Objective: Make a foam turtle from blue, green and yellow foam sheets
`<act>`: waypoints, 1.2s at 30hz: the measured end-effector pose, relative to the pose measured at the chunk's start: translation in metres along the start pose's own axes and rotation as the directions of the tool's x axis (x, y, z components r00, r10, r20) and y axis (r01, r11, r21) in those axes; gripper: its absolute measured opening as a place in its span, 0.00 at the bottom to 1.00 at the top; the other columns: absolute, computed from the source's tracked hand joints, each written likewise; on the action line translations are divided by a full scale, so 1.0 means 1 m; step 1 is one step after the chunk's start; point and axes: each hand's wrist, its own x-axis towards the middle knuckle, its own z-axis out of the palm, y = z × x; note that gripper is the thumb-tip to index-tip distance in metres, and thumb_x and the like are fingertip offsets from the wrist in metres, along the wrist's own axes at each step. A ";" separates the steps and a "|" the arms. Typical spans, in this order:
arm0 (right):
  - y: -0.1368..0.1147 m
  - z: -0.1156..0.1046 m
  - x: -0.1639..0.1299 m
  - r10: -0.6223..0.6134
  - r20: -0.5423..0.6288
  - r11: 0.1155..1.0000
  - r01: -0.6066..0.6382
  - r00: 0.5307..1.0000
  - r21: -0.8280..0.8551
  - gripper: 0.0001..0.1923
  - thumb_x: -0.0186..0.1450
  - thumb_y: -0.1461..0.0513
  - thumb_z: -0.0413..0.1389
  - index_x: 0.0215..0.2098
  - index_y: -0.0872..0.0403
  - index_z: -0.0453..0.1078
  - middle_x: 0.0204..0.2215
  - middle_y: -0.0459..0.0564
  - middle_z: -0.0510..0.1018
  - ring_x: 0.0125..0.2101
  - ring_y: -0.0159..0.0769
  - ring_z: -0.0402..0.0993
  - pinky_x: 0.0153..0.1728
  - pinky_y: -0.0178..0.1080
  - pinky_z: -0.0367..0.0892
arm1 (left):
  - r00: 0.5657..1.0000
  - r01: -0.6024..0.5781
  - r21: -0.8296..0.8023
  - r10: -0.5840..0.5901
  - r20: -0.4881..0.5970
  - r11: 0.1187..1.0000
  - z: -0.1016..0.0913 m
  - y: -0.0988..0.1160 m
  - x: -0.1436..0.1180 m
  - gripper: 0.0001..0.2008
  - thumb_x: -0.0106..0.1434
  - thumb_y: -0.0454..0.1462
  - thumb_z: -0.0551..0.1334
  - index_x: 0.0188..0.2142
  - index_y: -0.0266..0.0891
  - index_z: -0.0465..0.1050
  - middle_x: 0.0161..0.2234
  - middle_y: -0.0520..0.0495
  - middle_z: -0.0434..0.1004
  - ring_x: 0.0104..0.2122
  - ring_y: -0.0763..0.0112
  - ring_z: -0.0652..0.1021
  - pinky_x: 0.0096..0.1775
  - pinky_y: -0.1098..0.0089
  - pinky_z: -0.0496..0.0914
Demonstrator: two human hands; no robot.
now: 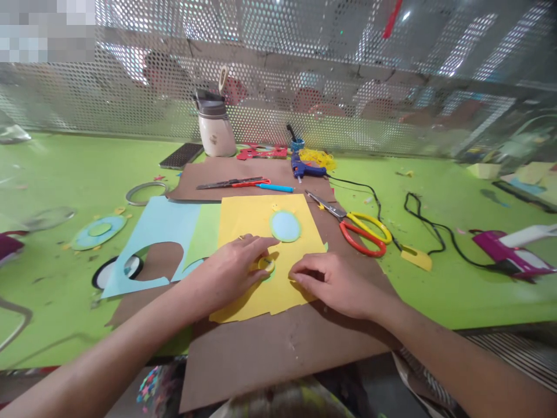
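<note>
On a yellow sheet of paper (243, 217), my left hand (235, 261) has its thumb and fingers curled around a small round yellow piece (267, 266) with a dark mark inside it. A bit of green shows under that piece. My right hand (335, 281) rests on the sheet's right side, thumb and fingertips pinched together; whatever is between them is too small to make out. Above both hands lies a light-blue oval with a green rim (285, 225), a small yellow shape at its top. Blue paper (169, 217) with a round cut-out lies left of the sheet.
Brown cardboard (278, 354) lies beneath the papers. Red-and-yellow scissors (361, 232) sit to the right, a blue glue gun (304, 168) behind. A box cutter (248, 184), a tape roll (104, 273), a phone (180, 155) and a white bottle (216, 130) are around.
</note>
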 end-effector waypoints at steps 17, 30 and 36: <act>-0.025 -0.013 0.010 -0.048 0.090 0.977 0.065 0.995 -0.201 0.10 0.64 0.65 0.52 0.36 0.54 0.77 0.35 0.50 0.82 0.34 0.36 0.75 0.33 0.35 0.64 | 1.000 -0.004 0.006 0.005 -0.012 1.000 0.004 -0.003 -0.003 0.19 0.61 0.33 0.61 0.51 0.38 0.64 0.40 0.43 0.76 0.39 0.62 0.77 0.41 0.64 0.71; -0.006 -0.011 0.021 0.029 0.096 0.998 -0.023 0.995 -0.062 0.10 0.64 0.64 0.53 0.37 0.56 0.76 0.36 0.51 0.81 0.35 0.37 0.75 0.34 0.37 0.66 | 0.998 0.001 -0.007 -0.001 -0.070 1.000 0.006 -0.003 -0.003 0.16 0.60 0.34 0.61 0.48 0.40 0.67 0.38 0.46 0.77 0.38 0.64 0.77 0.40 0.65 0.71; -0.020 -0.011 0.019 -0.095 0.023 0.985 0.097 0.995 -0.141 0.10 0.66 0.65 0.52 0.41 0.55 0.75 0.38 0.51 0.80 0.37 0.36 0.74 0.37 0.36 0.66 | 0.998 0.020 -0.011 -0.020 -0.058 1.000 0.006 -0.002 -0.003 0.15 0.61 0.34 0.61 0.49 0.39 0.66 0.39 0.45 0.76 0.37 0.63 0.77 0.40 0.65 0.70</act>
